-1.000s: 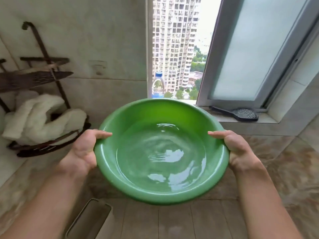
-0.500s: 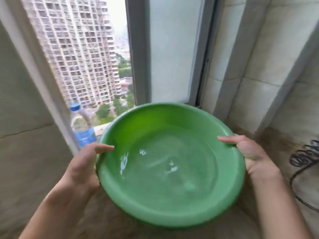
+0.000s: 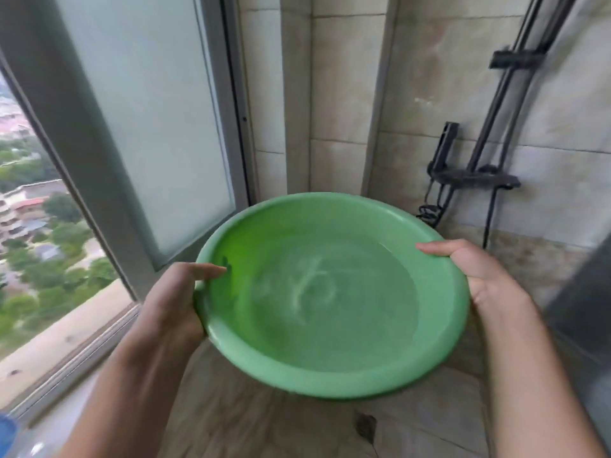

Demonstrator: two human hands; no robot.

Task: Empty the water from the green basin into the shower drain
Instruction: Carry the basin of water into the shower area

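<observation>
Green basin [image 3: 330, 368] with water [image 3: 330, 299] held level; left hand [image 3: 172, 305] grasps rim at 9 o'clock, right hand [image 3: 479, 279] at 3 o'clock.

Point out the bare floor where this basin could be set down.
Bare tiled floor shows below the round green plastic basin, between both forearms. Crowded: the right wall's black shower fittings and hose. Left hand and right hand grip the rim.

Green basin [image 3: 330, 368] carried rightward, now facing shower fixture [image 3: 476, 178], seemingly.
</observation>
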